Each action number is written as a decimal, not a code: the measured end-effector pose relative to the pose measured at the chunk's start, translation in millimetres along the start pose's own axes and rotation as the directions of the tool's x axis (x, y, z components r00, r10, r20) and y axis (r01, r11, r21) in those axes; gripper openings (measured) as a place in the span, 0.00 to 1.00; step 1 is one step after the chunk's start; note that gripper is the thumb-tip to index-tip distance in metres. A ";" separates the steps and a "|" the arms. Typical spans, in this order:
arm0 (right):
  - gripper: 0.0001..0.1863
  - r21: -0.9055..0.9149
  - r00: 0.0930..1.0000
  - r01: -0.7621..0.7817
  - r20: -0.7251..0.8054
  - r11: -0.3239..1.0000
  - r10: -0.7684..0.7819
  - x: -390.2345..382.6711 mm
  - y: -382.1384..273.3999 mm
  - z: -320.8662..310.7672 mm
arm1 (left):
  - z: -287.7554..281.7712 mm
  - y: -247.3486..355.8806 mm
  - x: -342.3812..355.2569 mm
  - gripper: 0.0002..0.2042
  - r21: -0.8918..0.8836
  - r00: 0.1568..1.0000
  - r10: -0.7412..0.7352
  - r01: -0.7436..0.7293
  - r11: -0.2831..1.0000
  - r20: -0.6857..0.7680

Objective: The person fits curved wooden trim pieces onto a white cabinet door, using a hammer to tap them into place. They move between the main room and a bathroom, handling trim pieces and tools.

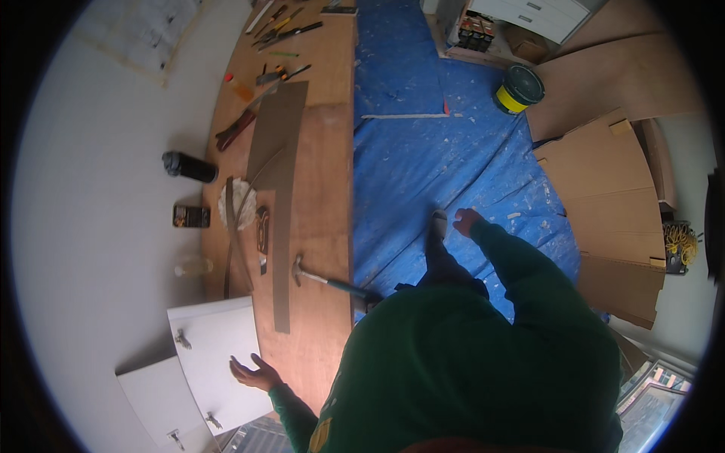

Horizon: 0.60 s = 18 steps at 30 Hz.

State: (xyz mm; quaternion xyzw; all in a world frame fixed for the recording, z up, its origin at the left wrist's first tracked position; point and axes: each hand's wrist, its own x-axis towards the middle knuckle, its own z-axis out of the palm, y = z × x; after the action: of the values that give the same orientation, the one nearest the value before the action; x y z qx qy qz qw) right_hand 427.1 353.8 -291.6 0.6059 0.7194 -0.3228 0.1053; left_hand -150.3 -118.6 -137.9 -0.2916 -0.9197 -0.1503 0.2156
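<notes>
My left hand (255, 373) is open, palm up with its fingers spread. It holds nothing and hovers at the edge of a white cabinet door (219, 332) with metal hinges (183, 340). My right hand (466, 221) hangs over the blue floor sheet (408, 174), fingers loosely bent and apart, with nothing visible in it. A claw hammer (326, 281) lies across the wooden worktop's (323, 211) edge, near my body. Beyond it on the worktop are a long grey-brown strip (282, 257), an orange-and-black utility knife (262, 235) and a handsaw (240, 128).
Along the wall stand a black cylinder (189, 167), a phone-like dark box (192, 217) and a clear jar (194, 267). A dark bucket with a yellow band (519, 89) sits on the sheet. Cardboard (604, 211) leans at the right, beside yellow cable (681, 243).
</notes>
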 end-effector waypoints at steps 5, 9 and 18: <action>0.21 0.059 0.983 -0.145 0.125 0.988 0.137 19.5 140.3 -20.3 | 36.7 265.1 -24.8 0.15 -0.336 0.965 0.245 -0.201 0.920 0.094; 0.23 0.093 0.966 -0.230 0.142 0.969 0.216 35.1 224.6 -66.4 | 46.7 401.6 8.6 0.02 -0.645 0.701 0.619 -0.295 0.705 0.356; 0.21 0.409 0.982 -0.091 -0.112 0.908 0.149 148.8 222.2 -192.9 | 174.8 487.1 73.9 0.12 -0.508 0.171 0.526 -0.137 0.850 0.833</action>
State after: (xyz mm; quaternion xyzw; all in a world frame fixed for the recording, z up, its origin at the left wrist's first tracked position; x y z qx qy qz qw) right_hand 645.9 600.3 -298.7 0.6789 0.6049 -0.4128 -0.0528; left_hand 34.1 368.8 -179.3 -0.5474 -0.7296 -0.0364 -0.4084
